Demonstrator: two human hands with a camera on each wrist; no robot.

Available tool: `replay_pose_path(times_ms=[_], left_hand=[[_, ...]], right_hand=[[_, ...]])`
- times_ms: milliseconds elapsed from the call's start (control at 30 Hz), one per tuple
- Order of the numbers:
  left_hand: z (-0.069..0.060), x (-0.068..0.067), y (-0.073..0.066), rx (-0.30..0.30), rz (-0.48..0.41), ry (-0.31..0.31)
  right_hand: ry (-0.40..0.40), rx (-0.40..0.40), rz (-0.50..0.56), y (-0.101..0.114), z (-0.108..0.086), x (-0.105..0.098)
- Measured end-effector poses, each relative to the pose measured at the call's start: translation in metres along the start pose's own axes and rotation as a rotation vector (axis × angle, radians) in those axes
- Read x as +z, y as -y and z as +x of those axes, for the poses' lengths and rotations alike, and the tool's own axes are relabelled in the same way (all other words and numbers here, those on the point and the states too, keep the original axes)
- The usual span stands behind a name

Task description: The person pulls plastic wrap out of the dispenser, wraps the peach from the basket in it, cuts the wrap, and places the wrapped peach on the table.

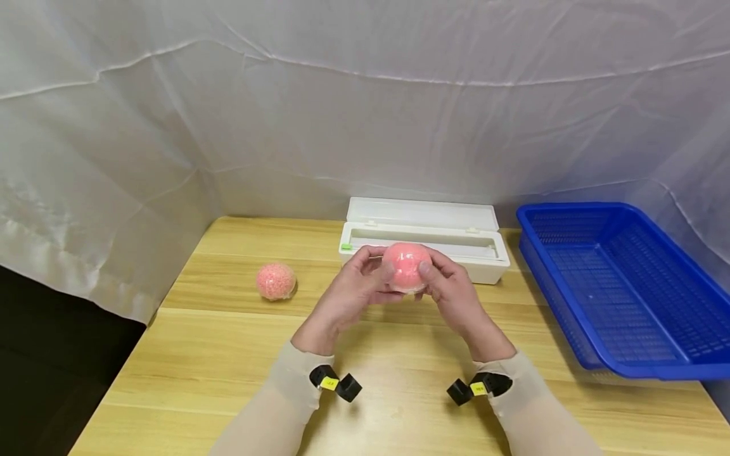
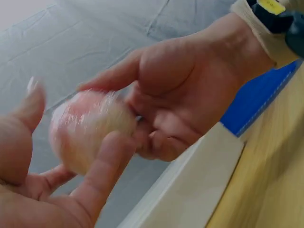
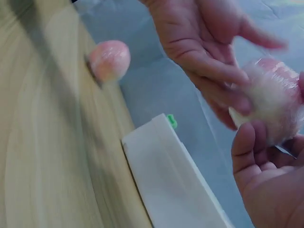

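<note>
A pink ball (image 1: 407, 267) wrapped in shiny clear film is up between both hands, in front of a long white box. My right hand (image 1: 456, 294) grips it from the right, thumb on its near face and fingers curled behind. On the other side, my left hand (image 1: 355, 285) touches it with fairly straight fingers; in the left wrist view its thumb (image 2: 32, 107) stands off the ball. Film bunches over the ball's pale underside (image 3: 268, 102), blurred in the wrist views. Another pink film-wrapped ball (image 1: 276, 281) lies on the table to the left.
Behind the hands stands the white box (image 1: 485, 272), lid raised, with a small green piece (image 1: 346, 247) at its left end. A blue plastic basket (image 1: 593, 342) occupies the right side of the wooden table (image 1: 228, 354). Pale cloth (image 1: 342, 126) hangs around the back and sides.
</note>
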State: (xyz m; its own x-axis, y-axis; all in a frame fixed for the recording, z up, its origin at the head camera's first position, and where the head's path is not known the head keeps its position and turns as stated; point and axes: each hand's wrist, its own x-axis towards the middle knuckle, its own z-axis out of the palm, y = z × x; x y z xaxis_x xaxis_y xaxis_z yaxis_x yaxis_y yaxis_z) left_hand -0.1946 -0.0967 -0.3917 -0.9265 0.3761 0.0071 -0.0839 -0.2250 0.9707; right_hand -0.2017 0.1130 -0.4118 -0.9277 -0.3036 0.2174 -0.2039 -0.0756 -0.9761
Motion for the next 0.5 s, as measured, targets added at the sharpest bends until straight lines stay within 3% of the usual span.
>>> replay_pose_path(times_ms=[100,200,333,500], left_hand=[[-0.002,-0.002,-0.0018,0.013,0.123,0.037],[-0.0025,-0.0024,-0.0013,0.038,0.236,0.034],[-0.0017,-0.0019,0.0001,0.076,0.283,0.011],[-0.0016,-0.0031,-0.0008,0.088,0.318,0.027]], right_hand=[[0.041,0.038,0.096,0.0018,-0.0008,0.0002],[0.09,0.025,0.029,0.003,-0.0016,0.0013],[0.082,0.001,-0.096,0.0033,-0.0019,0.0048],[0.072,0.019,-0.115,0.003,-0.0014,0.0053]])
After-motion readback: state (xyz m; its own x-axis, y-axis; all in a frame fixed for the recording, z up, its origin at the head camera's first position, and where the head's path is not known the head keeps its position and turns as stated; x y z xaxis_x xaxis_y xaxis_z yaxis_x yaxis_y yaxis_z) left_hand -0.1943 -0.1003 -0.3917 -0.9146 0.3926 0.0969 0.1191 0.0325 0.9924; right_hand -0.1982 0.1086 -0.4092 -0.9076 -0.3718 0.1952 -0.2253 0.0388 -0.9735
